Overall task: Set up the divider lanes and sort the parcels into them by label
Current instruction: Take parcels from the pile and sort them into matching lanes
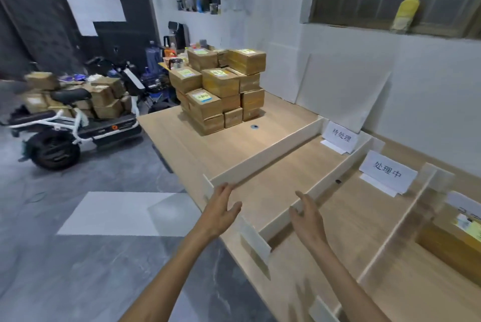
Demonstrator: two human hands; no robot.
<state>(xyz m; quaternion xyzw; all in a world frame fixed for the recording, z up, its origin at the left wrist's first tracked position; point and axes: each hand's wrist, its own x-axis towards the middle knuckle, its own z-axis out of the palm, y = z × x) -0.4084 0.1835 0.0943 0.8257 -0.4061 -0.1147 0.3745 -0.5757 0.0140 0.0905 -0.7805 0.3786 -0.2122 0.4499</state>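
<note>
Head view has your left hand flat and open, fingers straight, its tips at the near end of the first divider; whether they touch it, you cannot tell from here. Your right hand is open too, fingers loosely spread and holding nothing, right of the first divider and just beside the second divider. Further right stands a third divider, blurred. At the lanes' far ends stand a first label card, reading 待处理, next to the first divider, and a second label card, reading 处理中, one lane over. One parcel lies beyond the third divider. The stack of parcels sits on the table left of the first divider, towards its far end.
</note>
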